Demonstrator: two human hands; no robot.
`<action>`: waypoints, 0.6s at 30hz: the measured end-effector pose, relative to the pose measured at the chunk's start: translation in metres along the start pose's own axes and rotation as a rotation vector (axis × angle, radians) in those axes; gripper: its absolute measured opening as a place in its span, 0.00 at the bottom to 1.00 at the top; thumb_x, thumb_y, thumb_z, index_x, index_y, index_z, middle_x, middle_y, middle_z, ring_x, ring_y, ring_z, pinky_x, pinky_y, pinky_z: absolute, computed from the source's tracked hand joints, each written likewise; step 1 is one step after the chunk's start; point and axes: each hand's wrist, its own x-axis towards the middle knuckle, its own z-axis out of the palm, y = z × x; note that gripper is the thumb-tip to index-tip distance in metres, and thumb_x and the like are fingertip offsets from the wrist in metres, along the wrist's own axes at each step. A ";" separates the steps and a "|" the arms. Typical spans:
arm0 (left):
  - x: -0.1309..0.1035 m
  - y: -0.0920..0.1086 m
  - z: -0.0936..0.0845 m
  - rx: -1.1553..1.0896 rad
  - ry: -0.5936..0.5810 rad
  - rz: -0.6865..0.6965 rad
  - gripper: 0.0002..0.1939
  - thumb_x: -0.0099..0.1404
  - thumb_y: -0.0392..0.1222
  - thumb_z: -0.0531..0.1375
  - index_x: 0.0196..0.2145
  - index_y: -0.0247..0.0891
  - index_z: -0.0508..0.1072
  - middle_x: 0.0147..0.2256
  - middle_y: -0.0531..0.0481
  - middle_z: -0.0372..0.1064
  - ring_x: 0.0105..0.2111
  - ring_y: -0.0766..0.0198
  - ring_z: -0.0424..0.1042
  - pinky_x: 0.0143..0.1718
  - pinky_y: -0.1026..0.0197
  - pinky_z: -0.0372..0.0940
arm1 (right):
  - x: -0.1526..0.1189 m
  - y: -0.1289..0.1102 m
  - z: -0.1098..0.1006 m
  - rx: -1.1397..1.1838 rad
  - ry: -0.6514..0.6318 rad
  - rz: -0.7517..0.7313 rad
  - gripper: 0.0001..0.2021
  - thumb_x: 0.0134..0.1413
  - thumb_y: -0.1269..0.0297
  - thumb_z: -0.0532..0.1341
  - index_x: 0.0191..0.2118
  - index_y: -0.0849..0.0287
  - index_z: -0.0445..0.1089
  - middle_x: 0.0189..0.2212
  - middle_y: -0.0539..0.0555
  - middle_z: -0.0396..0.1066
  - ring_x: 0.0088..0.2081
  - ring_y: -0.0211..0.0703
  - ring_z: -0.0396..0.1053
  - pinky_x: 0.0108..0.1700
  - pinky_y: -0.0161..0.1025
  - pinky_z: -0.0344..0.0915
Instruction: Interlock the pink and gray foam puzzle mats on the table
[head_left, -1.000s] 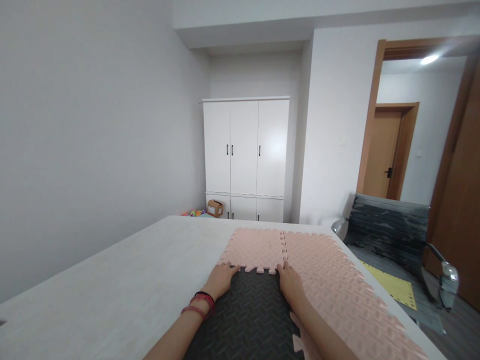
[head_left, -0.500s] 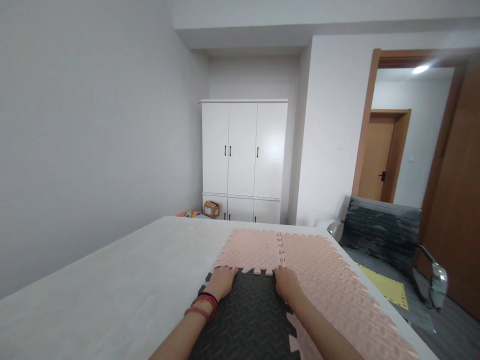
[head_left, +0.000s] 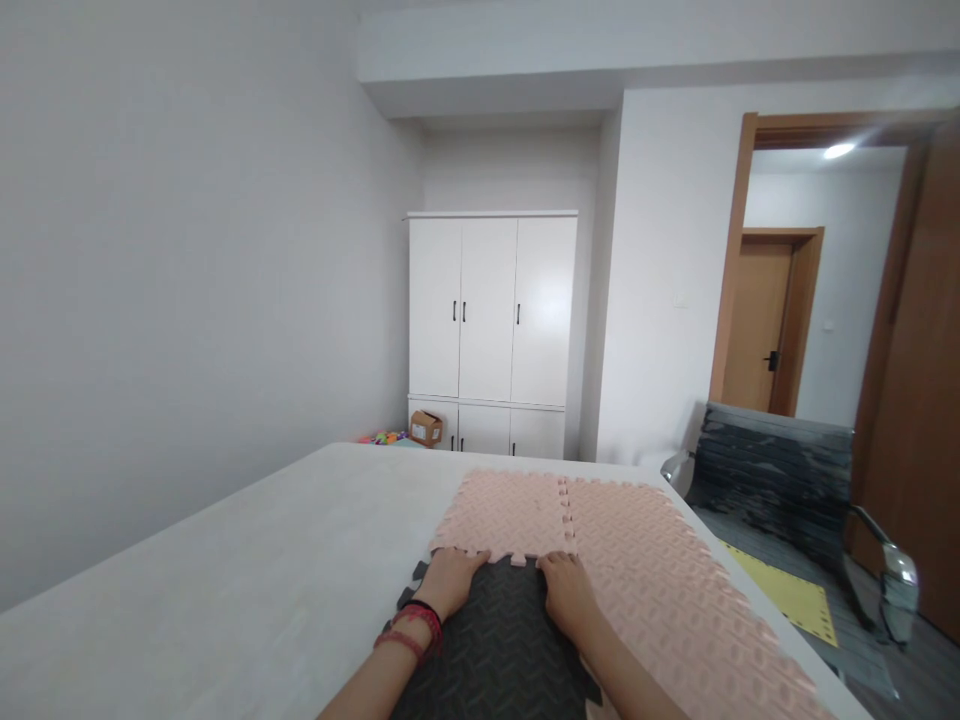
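A black foam mat tile (head_left: 502, 635) with a ridged surface and toothed edges lies in front of me. Its far edge meets a pale pink foam mat tile (head_left: 506, 510), where pink teeth show between my hands. My left hand (head_left: 452, 580), with bracelets at the wrist, rests on the far left of the black tile, fingers over the seam and thumb apart. Pressing down near the far right corner is my right hand (head_left: 566, 590), palm down, fingertips at the seam. Under the fingers, the joint is hidden.
Another pink tile (head_left: 660, 580) runs along the right side, joined to the far one. All lie on a white table (head_left: 247, 580). Beyond its right edge stands a dark chair (head_left: 772, 460) with a yellow sheet (head_left: 784, 590). A white cabinet (head_left: 487, 310) and cardboard box (head_left: 426, 428) are behind.
My right hand has shifted slightly left along the seam, and fewer pink teeth show between the hands. My left hand stays at the left corner. The camera view has tilted slightly upward.
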 end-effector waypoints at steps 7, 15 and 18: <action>0.001 0.005 0.002 0.056 -0.001 0.036 0.29 0.63 0.32 0.44 0.59 0.51 0.60 0.43 0.38 0.74 0.45 0.49 0.72 0.45 0.47 0.63 | -0.002 0.005 0.005 0.093 0.007 0.000 0.21 0.49 0.76 0.48 0.44 0.58 0.73 0.43 0.59 0.72 0.49 0.49 0.66 0.56 0.46 0.54; 0.009 0.017 -0.009 0.064 -0.102 -0.039 0.21 0.66 0.41 0.53 0.56 0.44 0.63 0.47 0.43 0.70 0.47 0.52 0.70 0.47 0.42 0.65 | -0.001 0.018 0.000 0.203 -0.025 0.019 0.20 0.55 0.70 0.47 0.49 0.60 0.70 0.46 0.56 0.73 0.49 0.41 0.68 0.53 0.34 0.58; 0.009 0.017 -0.010 0.047 -0.091 -0.044 0.21 0.65 0.40 0.53 0.56 0.47 0.64 0.55 0.43 0.64 0.53 0.47 0.64 0.52 0.32 0.57 | -0.005 0.029 -0.003 0.191 0.002 0.081 0.22 0.57 0.71 0.44 0.51 0.63 0.67 0.49 0.59 0.71 0.51 0.42 0.67 0.52 0.34 0.59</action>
